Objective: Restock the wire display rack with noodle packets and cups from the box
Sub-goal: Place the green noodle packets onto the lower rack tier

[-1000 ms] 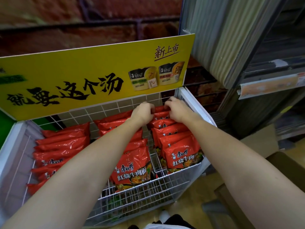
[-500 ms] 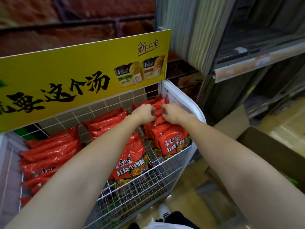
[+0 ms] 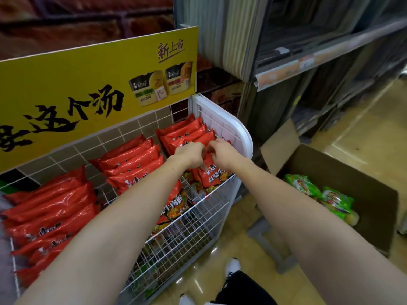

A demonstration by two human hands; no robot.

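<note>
A white wire display rack (image 3: 229, 137) holds three rows of red noodle packets. Both my hands are over the right-hand row (image 3: 187, 137), near its front. My left hand (image 3: 190, 154) and my right hand (image 3: 222, 151) pinch the top edge of the front red packet (image 3: 212, 176), which stands upright against the rack's front wire. At the right, on the floor, an open cardboard box (image 3: 343, 170) contains green noodle packets (image 3: 317, 192).
A yellow sign (image 3: 92, 89) rises behind the rack. The middle row (image 3: 132, 164) and left row (image 3: 46, 212) are full of red packets. Dark store shelving (image 3: 319, 56) stands to the right. A grey step stool (image 3: 271, 249) sits by the box. My shoe (image 3: 233, 266) is below the rack.
My hands have slid from the back of the right-hand row toward its front. My view has swung right, bringing the box with green packets into sight.
</note>
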